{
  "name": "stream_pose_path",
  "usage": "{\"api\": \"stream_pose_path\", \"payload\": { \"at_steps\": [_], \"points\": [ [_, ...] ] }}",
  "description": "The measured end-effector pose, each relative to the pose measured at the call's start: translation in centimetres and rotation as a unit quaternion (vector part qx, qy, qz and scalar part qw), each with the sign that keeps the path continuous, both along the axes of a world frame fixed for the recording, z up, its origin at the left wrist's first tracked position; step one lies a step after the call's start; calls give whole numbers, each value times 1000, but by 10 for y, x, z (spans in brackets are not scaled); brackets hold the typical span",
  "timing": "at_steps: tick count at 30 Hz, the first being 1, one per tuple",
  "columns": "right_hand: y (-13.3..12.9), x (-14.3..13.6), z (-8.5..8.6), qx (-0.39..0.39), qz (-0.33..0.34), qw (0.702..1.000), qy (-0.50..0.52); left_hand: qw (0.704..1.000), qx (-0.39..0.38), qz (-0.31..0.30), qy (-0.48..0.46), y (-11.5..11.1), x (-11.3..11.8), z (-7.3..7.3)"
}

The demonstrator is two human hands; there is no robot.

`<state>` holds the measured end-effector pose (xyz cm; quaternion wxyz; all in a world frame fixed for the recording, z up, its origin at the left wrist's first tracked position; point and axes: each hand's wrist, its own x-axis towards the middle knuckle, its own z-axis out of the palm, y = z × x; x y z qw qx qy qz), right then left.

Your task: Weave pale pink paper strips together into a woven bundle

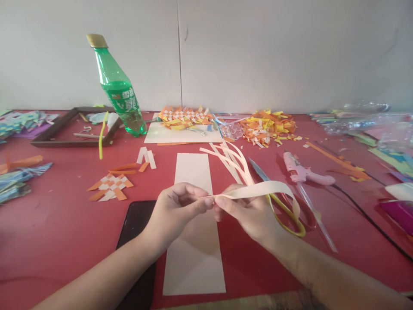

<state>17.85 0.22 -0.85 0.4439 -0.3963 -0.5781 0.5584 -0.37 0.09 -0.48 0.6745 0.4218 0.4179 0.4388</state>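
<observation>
Both hands meet above a white paper sheet lying lengthwise before me. My left hand pinches the end of a cream paper strip between thumb and finger. Close beside it, my right hand grips the same strip, which loops out to the right over that hand. More pale strips fan out behind the right hand; whether it holds any of them I cannot tell. Yellow-handled scissors lie partly hidden by the right hand. Left of the sheet rests a black phone, partly under my left forearm.
On the red table are a woven orange-and-white paper piece, a pink glue gun with a cord, and a dark frame. A green bottle stands behind, near orange and yellow paper scraps and woven paper.
</observation>
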Motion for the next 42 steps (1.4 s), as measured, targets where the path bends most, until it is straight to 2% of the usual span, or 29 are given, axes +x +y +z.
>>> {"api": "stream_pose_path", "payload": {
  "at_steps": [5,11,15,20,22,25,28,34,38,42],
  "points": [
    [-2,-1,-2,-24,15,1000,11,995,55,-21,75,0,-2,-8],
    [-3,-2,1,-57,17,998,28,991,101,-38,76,-6,0,-6],
    [3,4,-5,-27,-6,999,42,992,94,19,81,-1,-3,-3],
    [11,13,-9,-31,-70,994,73,993,79,56,72,8,-10,-6],
    [9,12,-7,-19,-56,997,41,994,86,32,67,7,-9,-7],
    [3,8,-1,5,0,1000,-8,992,91,-40,71,2,-5,-6],
    [-1,6,0,31,33,999,-21,989,109,-66,80,-2,-2,-4],
    [3,8,-4,49,38,998,11,991,91,-56,83,-2,-2,0],
    [6,9,-1,27,34,999,13,992,73,-21,101,-2,-2,0],
    [7,10,3,-12,37,999,16,992,69,-16,103,-2,-1,0]
  ]
}}
